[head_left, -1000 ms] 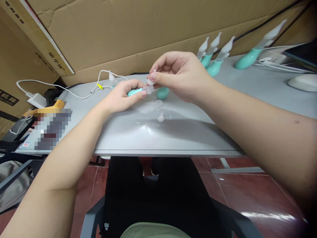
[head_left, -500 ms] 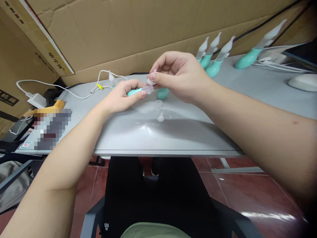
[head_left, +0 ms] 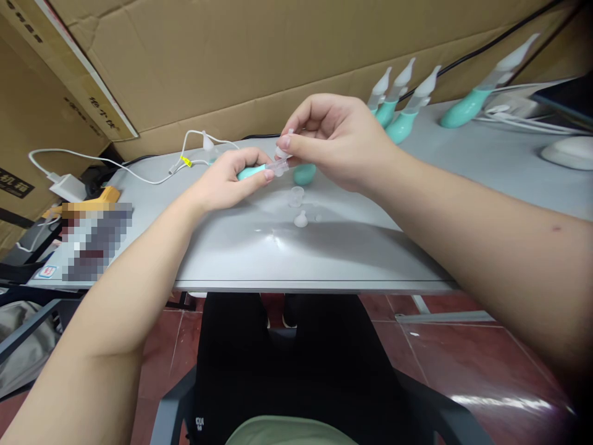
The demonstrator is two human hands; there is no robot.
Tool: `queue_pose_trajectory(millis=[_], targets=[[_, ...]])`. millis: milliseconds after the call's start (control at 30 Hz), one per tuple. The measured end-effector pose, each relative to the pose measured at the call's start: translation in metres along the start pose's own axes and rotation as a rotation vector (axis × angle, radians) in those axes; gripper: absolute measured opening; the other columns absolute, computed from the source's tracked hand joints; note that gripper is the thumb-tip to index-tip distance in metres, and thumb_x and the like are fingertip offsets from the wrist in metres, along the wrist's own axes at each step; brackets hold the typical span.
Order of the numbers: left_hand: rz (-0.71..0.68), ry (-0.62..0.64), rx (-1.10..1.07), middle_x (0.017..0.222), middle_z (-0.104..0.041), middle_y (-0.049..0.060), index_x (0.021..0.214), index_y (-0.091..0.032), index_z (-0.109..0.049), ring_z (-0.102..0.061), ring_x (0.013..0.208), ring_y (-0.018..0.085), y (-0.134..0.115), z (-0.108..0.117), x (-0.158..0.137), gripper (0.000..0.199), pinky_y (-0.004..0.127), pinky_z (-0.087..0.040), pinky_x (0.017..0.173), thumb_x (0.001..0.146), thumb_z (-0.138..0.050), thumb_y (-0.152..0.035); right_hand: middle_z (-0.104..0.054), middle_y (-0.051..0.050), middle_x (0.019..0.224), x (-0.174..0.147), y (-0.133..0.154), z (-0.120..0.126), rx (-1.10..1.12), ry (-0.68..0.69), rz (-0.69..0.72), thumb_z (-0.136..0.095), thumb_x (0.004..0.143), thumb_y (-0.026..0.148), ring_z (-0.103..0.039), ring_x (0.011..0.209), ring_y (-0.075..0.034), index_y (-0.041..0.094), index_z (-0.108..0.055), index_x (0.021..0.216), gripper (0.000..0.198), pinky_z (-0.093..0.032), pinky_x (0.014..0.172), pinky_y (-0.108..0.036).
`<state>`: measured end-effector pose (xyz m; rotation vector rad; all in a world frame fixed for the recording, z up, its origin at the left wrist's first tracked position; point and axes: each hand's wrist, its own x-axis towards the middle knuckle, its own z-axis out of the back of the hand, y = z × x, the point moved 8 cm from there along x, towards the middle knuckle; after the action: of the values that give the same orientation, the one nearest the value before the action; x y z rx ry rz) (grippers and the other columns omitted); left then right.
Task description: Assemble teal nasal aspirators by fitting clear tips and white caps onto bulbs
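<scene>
Lying on its side, a teal bulb nasal aspirator (head_left: 251, 172) with a clear tube end is gripped in my left hand (head_left: 225, 179), its fingers closed round it. My right hand (head_left: 327, 139) pinches a small whitish silicone tip (head_left: 281, 152) between thumb and fingertips, close by the clear tube; whether they touch I cannot tell. Under my right hand sits a teal bulb (head_left: 304, 174), partly hidden. In front of it on the table are a clear cup-shaped piece (head_left: 296, 196), a white nozzle tip (head_left: 301, 219) and a tiny clear piece (head_left: 317, 217).
Several assembled aspirators (head_left: 402, 127) stand at the back right, another (head_left: 467, 109) farther right. A white mouse (head_left: 567, 152) lies at the right. On the left are a white cable (head_left: 120, 162), a charger (head_left: 68, 187) and a yellow tool (head_left: 104, 199). Cardboard (head_left: 241, 62) backs the table (head_left: 259, 262).
Almost nothing differs. Both hands keep their grips, and the view shifts very slightly.
</scene>
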<state>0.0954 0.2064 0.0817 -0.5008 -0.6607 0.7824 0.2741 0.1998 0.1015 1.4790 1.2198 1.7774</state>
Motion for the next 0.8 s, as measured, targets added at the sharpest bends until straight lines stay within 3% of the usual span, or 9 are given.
queue_pose_trajectory(millis=[333, 567, 800], targets=[[-0.015, 0.032, 0.002, 0.113, -0.086, 0.012, 0.109, -0.013, -0.083, -0.071, 0.098, 0.009, -0.0027, -0.0029, -0.0013, 0.091, 0.023, -0.062, 0.095, 0.095, -0.067, -0.101, -0.076, 0.002, 0.081, 0.0003, -0.0028, 0.0004, 0.039, 0.015, 0.011, -0.097, 0.095, -0.001, -0.07, 0.073, -0.017, 0.026, -0.076, 0.08, 0.038, -0.064, 0.072, -0.032], [-0.006, 0.039, -0.024, 0.111, -0.086, 0.011, 0.107, -0.013, -0.082, -0.068, 0.094, 0.007, -0.0028, -0.0032, -0.0018, 0.089, 0.022, -0.058, 0.091, 0.092, -0.07, -0.1, -0.077, -0.001, 0.087, -0.0019, -0.0027, 0.0002, -0.009, 0.038, -0.009, -0.116, 0.088, 0.023, -0.072, 0.082, -0.022, 0.028, -0.074, 0.084, 0.042, -0.07, 0.083, -0.039], [-0.025, 0.056, -0.016, 0.098, -0.082, 0.008, 0.107, -0.015, -0.08, -0.069, 0.096, 0.01, -0.0042, -0.0062, -0.0005, 0.076, 0.025, -0.061, 0.094, 0.095, -0.075, -0.089, -0.075, -0.001, 0.085, -0.0009, -0.006, -0.0001, -0.056, 0.077, -0.001, -0.116, 0.093, 0.029, -0.07, 0.079, -0.022, 0.028, -0.072, 0.085, 0.045, -0.066, 0.078, -0.037]])
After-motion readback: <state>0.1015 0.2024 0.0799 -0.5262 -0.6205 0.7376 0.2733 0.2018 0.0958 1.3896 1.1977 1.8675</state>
